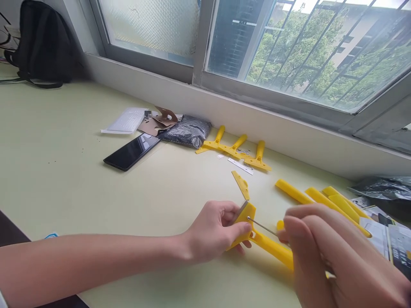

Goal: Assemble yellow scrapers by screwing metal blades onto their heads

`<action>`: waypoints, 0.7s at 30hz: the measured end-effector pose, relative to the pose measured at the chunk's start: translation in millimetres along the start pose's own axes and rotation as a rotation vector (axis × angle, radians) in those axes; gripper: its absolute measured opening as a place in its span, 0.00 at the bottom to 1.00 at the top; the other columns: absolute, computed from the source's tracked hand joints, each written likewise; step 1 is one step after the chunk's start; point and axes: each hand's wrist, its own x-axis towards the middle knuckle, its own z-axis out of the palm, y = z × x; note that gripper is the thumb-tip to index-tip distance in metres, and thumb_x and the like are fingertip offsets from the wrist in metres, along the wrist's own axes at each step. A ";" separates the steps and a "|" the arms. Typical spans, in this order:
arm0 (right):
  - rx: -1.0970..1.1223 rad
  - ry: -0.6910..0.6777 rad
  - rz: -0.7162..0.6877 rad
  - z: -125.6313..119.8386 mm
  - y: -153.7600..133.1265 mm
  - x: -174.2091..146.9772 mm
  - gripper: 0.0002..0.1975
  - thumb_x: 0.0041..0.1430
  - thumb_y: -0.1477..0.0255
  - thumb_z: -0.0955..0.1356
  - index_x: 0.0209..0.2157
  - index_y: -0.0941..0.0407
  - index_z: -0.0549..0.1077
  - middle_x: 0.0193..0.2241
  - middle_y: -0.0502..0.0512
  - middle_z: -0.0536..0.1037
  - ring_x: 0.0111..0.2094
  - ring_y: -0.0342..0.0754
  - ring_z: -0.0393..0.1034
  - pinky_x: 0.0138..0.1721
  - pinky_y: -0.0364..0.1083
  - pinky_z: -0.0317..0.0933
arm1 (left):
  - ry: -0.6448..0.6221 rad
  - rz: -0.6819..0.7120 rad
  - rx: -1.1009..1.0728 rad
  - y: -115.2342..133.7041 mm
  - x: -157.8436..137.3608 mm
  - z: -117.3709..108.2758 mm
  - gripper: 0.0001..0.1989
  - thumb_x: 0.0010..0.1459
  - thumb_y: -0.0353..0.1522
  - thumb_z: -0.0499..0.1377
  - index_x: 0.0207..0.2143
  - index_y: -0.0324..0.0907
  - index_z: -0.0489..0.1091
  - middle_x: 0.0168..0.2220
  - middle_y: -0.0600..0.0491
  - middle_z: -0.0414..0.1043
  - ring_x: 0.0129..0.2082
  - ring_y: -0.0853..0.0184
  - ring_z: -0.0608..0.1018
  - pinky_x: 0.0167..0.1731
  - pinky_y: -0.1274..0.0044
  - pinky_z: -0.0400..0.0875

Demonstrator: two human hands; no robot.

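At approx. 10 o'clock from the yellow scraper [269, 247], far L, a black backpack [45, 42] is seen on the table [80, 192]. Nearer in, also approx. 10, a dark phone [128, 154] is laid flat, w/ a white packet [125, 119] just behind. Btwn 10 & 11, brown card [152, 126] is partly covered by a black plastic packet [188, 130].

At 9, the L hand [213, 233] is placed; scraper's head is gripped btwn thumb & fingers, & a grey strip is seen along the head's far edge. Scraper itself is held at lower ctr-right of the view, its handle pointed to approx. 4.

Approx. 12, by the window ledge [289, 124], three yellow T-shaped pieces [240, 141] are lined up, w/ tiny metal bits & a white strip [240, 166] beside them. Also at 12, but close to the scraper, a loose yellow plate [240, 185] is left on the table.

From the R, a thin metal driver [263, 226] is held by the R hand [340, 252] (btwn 3 & 4), fingers closed round it; its grip is mostly hidden, so shape can't be told. Driver's tip is set at a small screw in the head.

Approx. 2:30, several yellow handle pieces [337, 211] are bunched; beyond, printed sheets [375, 235] & a black bag [382, 187] are seen.
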 end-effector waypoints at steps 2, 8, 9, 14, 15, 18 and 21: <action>0.076 -0.020 -0.013 7.9 -5.8 22.4 0.13 0.71 0.72 0.62 0.29 0.54 0.69 0.27 0.52 0.72 0.28 0.43 0.66 0.30 0.42 0.59 | 0.004 -0.003 -0.018 0.9 0.6 -0.3 0.18 0.56 0.41 0.67 0.36 0.35 0.71 0.33 0.46 0.75 0.35 0.59 0.81 0.33 0.68 0.79; 0.579 -0.013 0.283 42.3 -10.3 50.8 0.20 0.74 0.60 0.60 0.27 0.53 0.64 0.19 0.45 0.61 0.21 0.41 0.56 0.22 0.41 0.52 | -0.007 -0.035 -0.118 1.8 7.0 -7.3 0.20 0.51 0.41 0.71 0.35 0.35 0.70 0.31 0.47 0.76 0.29 0.62 0.81 0.31 0.67 0.79; 0.654 -0.036 0.311 43.3 -8.5 51.1 0.19 0.73 0.58 0.59 0.29 0.53 0.65 0.21 0.46 0.62 0.22 0.41 0.57 0.23 0.42 0.54 | -0.007 -0.030 -0.130 2.0 8.0 -8.6 0.19 0.52 0.40 0.70 0.36 0.35 0.70 0.31 0.47 0.76 0.29 0.62 0.81 0.31 0.68 0.80; 0.779 -0.240 0.315 27.8 14.6 46.4 0.14 0.73 0.59 0.58 0.49 0.47 0.71 0.37 0.52 0.73 0.38 0.47 0.68 0.38 0.45 0.65 | 0.013 -0.041 -0.119 3.5 8.9 -10.5 0.20 0.54 0.40 0.70 0.39 0.33 0.71 0.36 0.41 0.78 0.31 0.60 0.82 0.32 0.68 0.80; 0.759 -0.271 0.308 23.5 20.0 45.4 0.14 0.73 0.61 0.59 0.54 0.45 0.70 0.39 0.52 0.74 0.41 0.47 0.70 0.41 0.46 0.66 | 0.013 -0.040 -0.104 3.8 8.6 -10.2 0.19 0.55 0.39 0.69 0.39 0.33 0.71 0.36 0.40 0.78 0.32 0.59 0.83 0.32 0.68 0.80; 0.776 -0.304 0.273 15.9 30.3 42.3 0.17 0.71 0.64 0.64 0.60 0.45 0.67 0.41 0.51 0.78 0.43 0.47 0.73 0.47 0.47 0.67 | 0.015 -0.015 -0.053 4.4 7.7 -9.6 0.19 0.56 0.40 0.69 0.39 0.32 0.72 0.36 0.40 0.78 0.33 0.57 0.83 0.33 0.67 0.81; 0.874 -0.287 0.281 19.6 28.2 38.3 0.11 0.70 0.64 0.66 0.49 0.50 0.75 0.31 0.49 0.77 0.35 0.44 0.73 0.38 0.44 0.67 | 0.020 -0.007 -0.011 4.8 7.5 -9.7 0.19 0.56 0.40 0.69 0.40 0.32 0.72 0.37 0.40 0.78 0.34 0.56 0.83 0.34 0.67 0.81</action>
